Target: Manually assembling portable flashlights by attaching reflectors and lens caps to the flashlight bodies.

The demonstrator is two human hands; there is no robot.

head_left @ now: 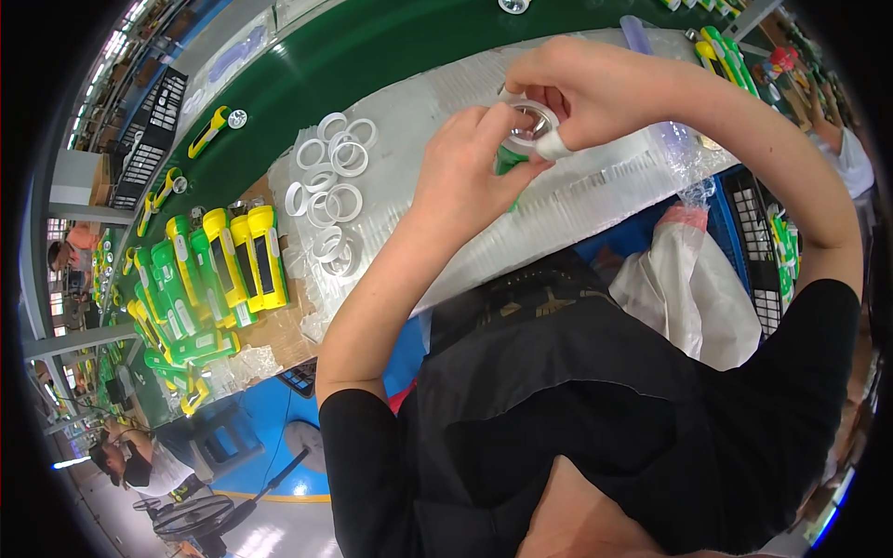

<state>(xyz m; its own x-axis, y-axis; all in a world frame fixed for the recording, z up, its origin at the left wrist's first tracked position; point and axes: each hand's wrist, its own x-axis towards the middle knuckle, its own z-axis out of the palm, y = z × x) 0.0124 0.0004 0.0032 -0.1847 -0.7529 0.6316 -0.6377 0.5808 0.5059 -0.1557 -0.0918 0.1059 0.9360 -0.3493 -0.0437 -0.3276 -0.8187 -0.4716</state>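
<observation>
Over the wrapped work surface, my two hands meet around the round head of a green flashlight. My left hand [462, 172] is closed on the flashlight's green body [509, 161], most of which the fingers hide. My right hand [595, 88] curls over the head from the other side, its fingers closed on a white ring [553, 115]. The ring sits around a shiny silver reflector [534, 124]; whether it is fully seated I cannot tell. A white cover wraps the right thumb tip. Several loose white rings [346, 200] lie left of my left hand.
Several green and yellow flashlights [191, 279] lie in a group at the left on cardboard. Beyond runs a green conveyor belt [307, 70] with a few flashlights on it. More flashlights [726, 58] lie far right. A white sack [688, 288] hangs by the table's near edge.
</observation>
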